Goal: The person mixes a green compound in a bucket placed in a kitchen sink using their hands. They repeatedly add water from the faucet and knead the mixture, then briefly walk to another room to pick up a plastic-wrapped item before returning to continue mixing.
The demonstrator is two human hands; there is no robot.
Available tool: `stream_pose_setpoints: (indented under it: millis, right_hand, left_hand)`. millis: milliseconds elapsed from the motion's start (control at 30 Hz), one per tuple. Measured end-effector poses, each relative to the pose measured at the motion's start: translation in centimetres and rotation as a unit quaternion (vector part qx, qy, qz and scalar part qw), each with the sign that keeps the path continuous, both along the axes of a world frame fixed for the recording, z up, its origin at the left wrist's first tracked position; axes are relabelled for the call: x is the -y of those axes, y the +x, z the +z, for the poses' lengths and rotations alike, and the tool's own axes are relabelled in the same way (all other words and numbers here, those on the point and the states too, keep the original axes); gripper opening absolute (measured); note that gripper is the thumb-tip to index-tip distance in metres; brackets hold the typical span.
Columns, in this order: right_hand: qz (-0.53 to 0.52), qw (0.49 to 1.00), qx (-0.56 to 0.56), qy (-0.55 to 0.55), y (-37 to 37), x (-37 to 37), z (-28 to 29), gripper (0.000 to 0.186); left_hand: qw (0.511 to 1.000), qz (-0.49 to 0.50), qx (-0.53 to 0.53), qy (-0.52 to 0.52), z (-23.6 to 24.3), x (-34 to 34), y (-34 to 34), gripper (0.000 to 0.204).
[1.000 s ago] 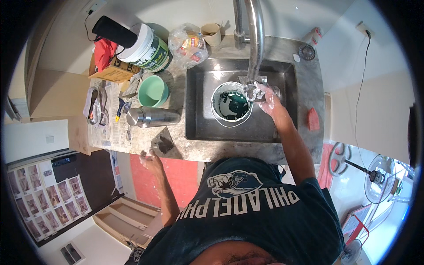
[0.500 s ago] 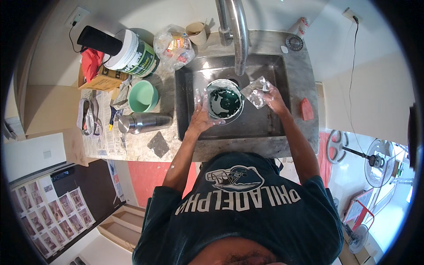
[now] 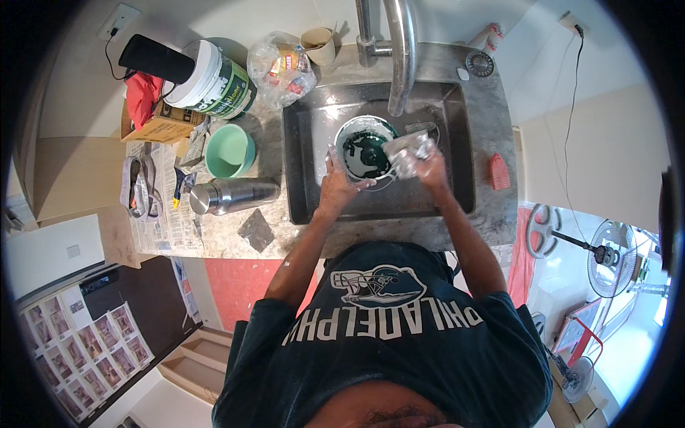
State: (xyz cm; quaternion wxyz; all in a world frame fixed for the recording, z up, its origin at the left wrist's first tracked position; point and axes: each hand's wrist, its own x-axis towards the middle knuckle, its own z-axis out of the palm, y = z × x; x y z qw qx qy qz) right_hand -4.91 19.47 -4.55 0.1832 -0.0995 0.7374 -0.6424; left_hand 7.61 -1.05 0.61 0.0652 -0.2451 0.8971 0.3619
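In the steel sink (image 3: 307, 189) stands a small white bucket (image 3: 366, 150) with dark green inside and white residue round the rim. My left hand (image 3: 342, 182) grips its left and near side, fingers curved along the wall. My right hand (image 3: 428, 167) holds a flat metal scraper (image 3: 409, 153) smeared with white stuff at the bucket's right rim, blurred by motion. The curved faucet (image 3: 402, 78) hangs over the sink. On the counter left of the sink lie a square metal plate (image 3: 256, 230) and a steel bottle (image 3: 235, 195).
Left are a green bowl (image 3: 230, 148), a paint pail (image 3: 221, 89), a black speaker-like object (image 3: 157, 58), a brush (image 3: 178, 189) on newspaper and a plastic bag (image 3: 282, 68). A cup (image 3: 318, 46) sits behind, a red object (image 3: 498, 171) right, a fan (image 3: 612, 257) farther right.
My left hand has moved from the counter's front edge onto the bucket. My right hand with the scraper has come away from under the faucet, now angled at the bucket's rim.
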Motion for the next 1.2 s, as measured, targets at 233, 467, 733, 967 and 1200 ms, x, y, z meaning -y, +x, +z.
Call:
stream_pose_setpoints:
  millis: [233, 467, 733, 967, 1200]
  right_hand:
    - [0.086, 0.989, -0.080, 0.086, -3.3, -4.0, 0.6, 0.036]
    - [0.041, 0.992, -0.043, 0.108, 2.4, -0.6, 3.1, 0.041]
    - [-0.003, 0.978, -0.144, 0.151, 4.8, 1.0, 1.2, 0.044]
    - [-0.047, 0.998, -0.016, -0.024, -1.4, -3.5, 1.5, 0.038]
    - [-0.007, 0.999, -0.040, 0.024, -1.8, -4.8, -0.4, 0.036]
  left_hand:
    - [1.000, -0.025, -0.013, 0.000, -1.6, 0.5, 0.3, 0.123]
    - [0.996, -0.038, 0.024, -0.079, -2.5, 0.7, 0.4, 0.114]
    - [0.997, -0.016, -0.009, -0.079, -2.8, -1.3, -0.5, 0.113]
    - [0.996, 0.081, -0.049, 0.008, -4.0, 3.0, -1.9, 0.079]
    - [0.843, 0.204, -0.014, 0.498, -7.3, 1.8, -1.2, 0.042]
